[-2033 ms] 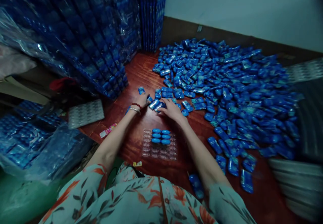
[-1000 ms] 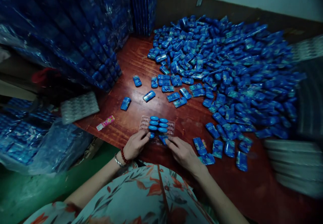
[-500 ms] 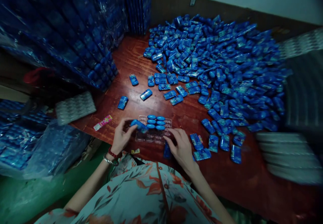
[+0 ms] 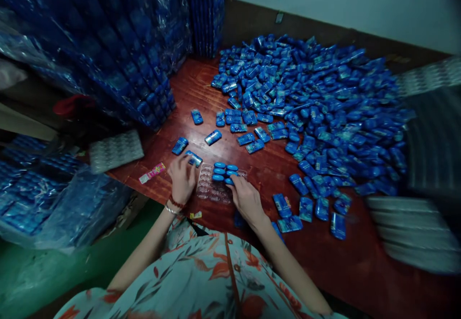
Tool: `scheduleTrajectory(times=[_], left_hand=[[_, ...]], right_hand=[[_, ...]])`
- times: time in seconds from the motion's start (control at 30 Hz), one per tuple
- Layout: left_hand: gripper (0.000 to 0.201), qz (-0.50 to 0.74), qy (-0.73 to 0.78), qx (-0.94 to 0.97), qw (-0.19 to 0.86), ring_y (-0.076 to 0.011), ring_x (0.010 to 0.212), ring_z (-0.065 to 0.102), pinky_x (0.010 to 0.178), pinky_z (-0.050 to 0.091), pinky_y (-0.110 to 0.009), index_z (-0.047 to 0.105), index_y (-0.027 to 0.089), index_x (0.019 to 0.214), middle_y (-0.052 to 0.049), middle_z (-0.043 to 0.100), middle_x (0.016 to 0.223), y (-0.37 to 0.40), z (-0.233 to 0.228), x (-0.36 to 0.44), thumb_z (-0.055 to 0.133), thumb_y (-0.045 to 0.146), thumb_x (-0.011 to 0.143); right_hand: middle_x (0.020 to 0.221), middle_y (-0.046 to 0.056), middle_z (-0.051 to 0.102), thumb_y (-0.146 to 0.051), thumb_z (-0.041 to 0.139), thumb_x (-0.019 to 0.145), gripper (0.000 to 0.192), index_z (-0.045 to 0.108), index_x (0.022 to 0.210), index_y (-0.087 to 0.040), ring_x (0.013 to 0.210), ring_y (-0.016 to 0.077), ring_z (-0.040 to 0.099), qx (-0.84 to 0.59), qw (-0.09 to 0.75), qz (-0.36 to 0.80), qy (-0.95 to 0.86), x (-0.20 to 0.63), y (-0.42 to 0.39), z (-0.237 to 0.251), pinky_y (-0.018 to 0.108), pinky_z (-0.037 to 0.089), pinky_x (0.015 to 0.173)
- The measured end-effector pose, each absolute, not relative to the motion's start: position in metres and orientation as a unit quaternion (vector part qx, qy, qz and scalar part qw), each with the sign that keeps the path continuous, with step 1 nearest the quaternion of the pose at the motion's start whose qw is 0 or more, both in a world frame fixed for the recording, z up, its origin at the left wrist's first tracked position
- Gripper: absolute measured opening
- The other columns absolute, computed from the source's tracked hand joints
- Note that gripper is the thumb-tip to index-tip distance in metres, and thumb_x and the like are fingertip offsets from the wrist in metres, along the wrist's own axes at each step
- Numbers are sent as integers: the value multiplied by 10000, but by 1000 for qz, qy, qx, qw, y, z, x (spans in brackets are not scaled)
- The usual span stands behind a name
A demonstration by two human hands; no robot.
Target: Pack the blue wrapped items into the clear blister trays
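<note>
The left hand (image 4: 182,177) now carries its blue packet (image 4: 193,158) beyond the clear tray (image 4: 211,189), while the right hand (image 4: 245,199) presses another in.

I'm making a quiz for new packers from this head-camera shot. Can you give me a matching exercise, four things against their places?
Things:
1. clear blister tray
2. loose pile of blue packets
3. pink wrapper strip
4. empty grey tray

Places:
A. far right part of the wooden table
B. between the left hand and the right hand
C. at the table's left edge, on the near side of the grey tray
D. at the table's left edge, beside the wrapped blue stacks

Pairs: 1-B, 2-A, 3-C, 4-D
</note>
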State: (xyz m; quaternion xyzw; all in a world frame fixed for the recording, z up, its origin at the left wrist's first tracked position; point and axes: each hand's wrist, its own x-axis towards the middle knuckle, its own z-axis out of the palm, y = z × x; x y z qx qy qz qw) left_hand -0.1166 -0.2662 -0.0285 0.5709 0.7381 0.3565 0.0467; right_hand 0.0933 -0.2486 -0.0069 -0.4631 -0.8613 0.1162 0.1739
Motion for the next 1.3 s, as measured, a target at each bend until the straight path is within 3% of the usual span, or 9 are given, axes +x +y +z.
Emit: scheduleTrajectory(times=[0.17, 0.27, 0.4, 0.5, 0.67, 0.8, 0.93, 1.13, 1.3], left_hand=[[822, 227, 664, 699, 140, -305, 1279, 362, 1013, 281, -461, 201, 122, 1409, -206, 396, 1384, -297, -33, -84, 556, 525, 787], [831, 182, 692, 686, 129, -316, 1292, 344, 1032, 245, -486, 216, 112, 1409, -209, 379, 1399, -297, -45, -77, 522, 570, 788], [855, 176, 699, 679, 136, -319, 1281, 356, 1029, 238, -507, 232, 113, 1407, -228, 391, 1382, -290, -50, -78, 540, 588, 766], [861, 209, 695, 673, 141, -336, 1297, 324, 1028, 212, -548, 234, 153, 1407, -223, 380, 1387, -292, -43, -79, 568, 591, 746], [638, 371, 668, 635, 111, -284, 1154, 471, 971, 358, -472, 406, 225, 1303, -142, 511, 1232, -310, -15, -79, 619, 487, 762], [404, 398, 562, 698, 195, -197, 1013, 549, 862, 479, -336, 500, 236, 1230, -90, 579, 1080, -317, 11, -79, 573, 314, 840], [250, 393, 546, 699, 243, -149, 880, 584, 757, 513, -255, 583, 188, 1109, -73, 611, 943, -317, 21, -85, 532, 231, 868], [207, 398, 558, 685, 248, -131, 786, 600, 685, 509, -224, 616, 166, 1046, -67, 627, 851, -332, 13, -108, 481, 201, 894], [192, 410, 627, 617, 242, -123, 766, 614, 699, 497, -217, 643, 172, 1009, -51, 660, 846, -350, 11, -125, 514, 206, 872]], right_hand=[[974, 96, 639, -245, 390, 916, 250, 522, 1117, -178, 868, 203, 637, -466, 229, 206, -830, 96, -249, -13, 309, 519, 718], [957, 70, 653, -255, 459, 885, 182, 526, 1044, -198, 862, 183, 644, -492, 308, 284, -763, 102, -249, -19, 306, 523, 748], [784, 18, 655, -314, 584, 801, 178, 514, 920, -201, 703, 156, 646, -559, 414, 345, -630, 110, -248, -16, 277, 535, 637], [704, -12, 637, -351, 635, 754, 239, 476, 864, -211, 605, 144, 635, -567, 438, 435, -545, 111, -251, -4, 265, 535, 563], [662, -42, 632, -393, 612, 774, 288, 417, 913, -233, 478, 145, 618, -530, 423, 601, -424, 96, -266, 16, 289, 549, 483], [742, -19, 651, -359, 615, 784, 307, 493, 1027, -217, 543, 134, 641, -517, 408, 598, -456, 82, -279, 20, 270, 569, 535], [781, 0, 658, -341, 633, 771, 266, 571, 988, -200, 600, 137, 656, -512, 373, 586, -506, 75, -284, 18, 269, 582, 588], [690, -25, 623, -365, 628, 770, 271, 579, 981, -203, 511, 126, 631, -477, 307, 624, -538, 57, -283, 19, 230, 547, 485], [644, -38, 590, -387, 616, 777, 275, 587, 984, -209, 529, 122, 618, -453, 259, 636, -568, 37, -282, 16, 222, 532, 496]])
